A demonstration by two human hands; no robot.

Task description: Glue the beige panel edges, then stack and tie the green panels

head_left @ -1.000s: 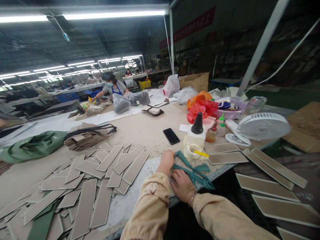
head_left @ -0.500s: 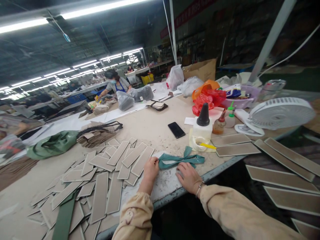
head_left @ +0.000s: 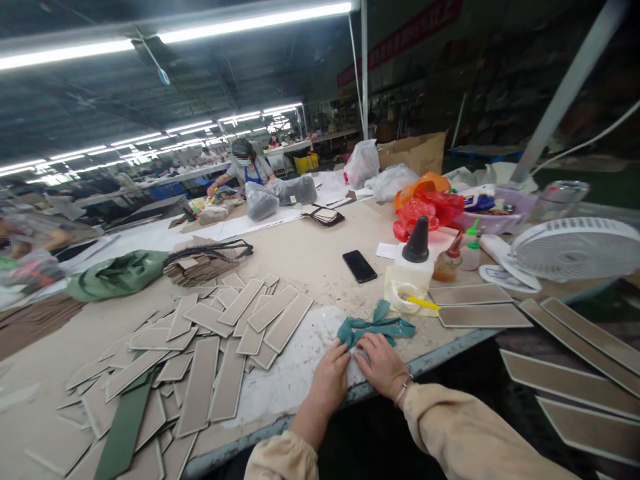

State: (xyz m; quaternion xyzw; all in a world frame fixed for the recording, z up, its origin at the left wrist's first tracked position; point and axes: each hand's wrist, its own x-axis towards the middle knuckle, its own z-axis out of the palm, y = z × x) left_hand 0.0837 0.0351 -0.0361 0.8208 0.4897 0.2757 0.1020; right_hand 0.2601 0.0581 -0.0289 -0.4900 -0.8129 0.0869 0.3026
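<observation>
A teal strip of material (head_left: 381, 326), folded into a bow-like shape, lies near the table's front edge. My left hand (head_left: 331, 375) pinches its near left end. My right hand (head_left: 382, 364) rests beside it with fingers bent down on the same end of the strip. Both hands are close together, almost touching. A white glue bottle with a black cone cap (head_left: 413, 267) stands just beyond the strip.
Several grey rectangular panels (head_left: 235, 320) lie scattered to the left, more (head_left: 470, 305) to the right. A black phone (head_left: 359, 266), a white fan (head_left: 570, 249), red bags (head_left: 423, 210) and a green bag (head_left: 115, 275) sit on the table (head_left: 300, 253). Another person (head_left: 246, 168) works at the far end.
My left hand has slid right along the teal strip until it meets my right hand. The strip has bunched up shorter. The view has shifted slightly left.
</observation>
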